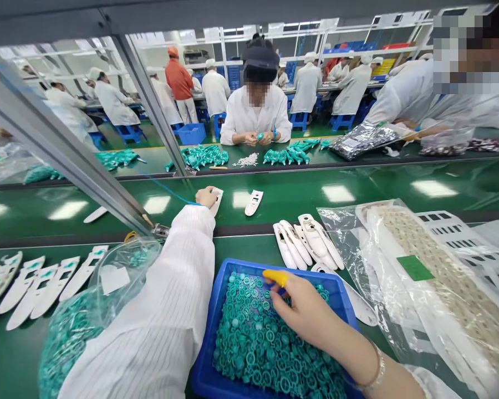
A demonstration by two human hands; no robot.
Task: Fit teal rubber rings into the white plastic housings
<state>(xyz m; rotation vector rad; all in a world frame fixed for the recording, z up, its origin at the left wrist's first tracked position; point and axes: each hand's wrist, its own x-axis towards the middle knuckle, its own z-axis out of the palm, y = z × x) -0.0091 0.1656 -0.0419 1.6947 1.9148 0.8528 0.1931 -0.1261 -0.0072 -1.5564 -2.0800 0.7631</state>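
My left hand [207, 196] reaches out over the green belt, its fingers closed on the edge of a white plastic shell [218, 204]. Just right of it, a second white shell [254, 203] with a cut-out lies on the belt. Over the blue bin [349, 296] hangs my right hand [301, 305], thumb and index finger apart and a yellow finger cot [275, 276] on one finger. Small teal plastic rings [258, 343] fill much of that bin. I see nothing between the right fingers, though some of them are hidden behind the hand.
White shells [310, 241] lie behind the bin, beside clear plastic bags [382, 249] of parts. More shells [37, 282] with teal pieces lie left, near a bag of teal parts [66, 338]. A metal post [87, 144] slants across the left. A co-worker [255, 111] sits opposite.
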